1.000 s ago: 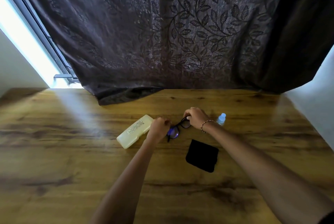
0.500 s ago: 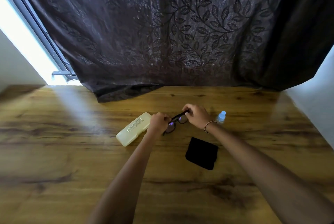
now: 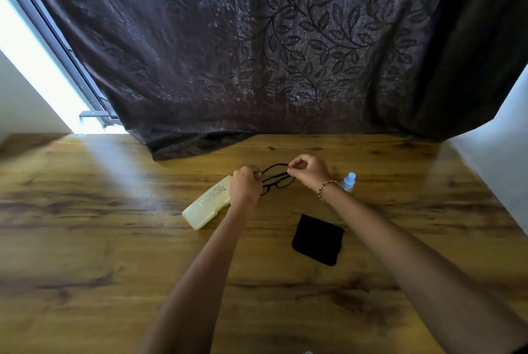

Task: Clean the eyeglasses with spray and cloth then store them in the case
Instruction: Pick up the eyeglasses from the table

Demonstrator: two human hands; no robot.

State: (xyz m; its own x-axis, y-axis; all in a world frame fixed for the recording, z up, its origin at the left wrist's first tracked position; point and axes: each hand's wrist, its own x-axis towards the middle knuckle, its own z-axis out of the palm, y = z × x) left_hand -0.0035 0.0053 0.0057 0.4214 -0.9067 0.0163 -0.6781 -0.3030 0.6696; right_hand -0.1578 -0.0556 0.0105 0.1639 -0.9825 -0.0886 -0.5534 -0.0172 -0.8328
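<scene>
Across the far edge of the wooden table (image 3: 114, 268) a dark leaf-patterned curtain (image 3: 285, 53) hangs, its hem spilling onto the wood left of centre, while the right edge of the table runs along a white wall (image 3: 500, 153) and a bright window strip (image 3: 34, 62) shows at far left. Broad wood spreads left of the case (image 3: 207, 203) and on the near side of the cloth (image 3: 317, 240). The pale yellowish case lies closed and slantwise; its lid carries printed lettering, too blurred to read. Just beside its far end, the left hand (image 3: 245, 185) curls its fingers round one end of the eyeglasses (image 3: 276, 178), and the right hand (image 3: 310, 172), with a beaded bracelet (image 3: 325, 186) at the wrist, pinches the other side. The thin black-framed glasses sit between both hands, arms unfolded; whether they touch the table I cannot tell. The small spray bottle (image 3: 349, 181) stands upright behind the right wrist. The black cloth lies flat, apart from everything.
</scene>
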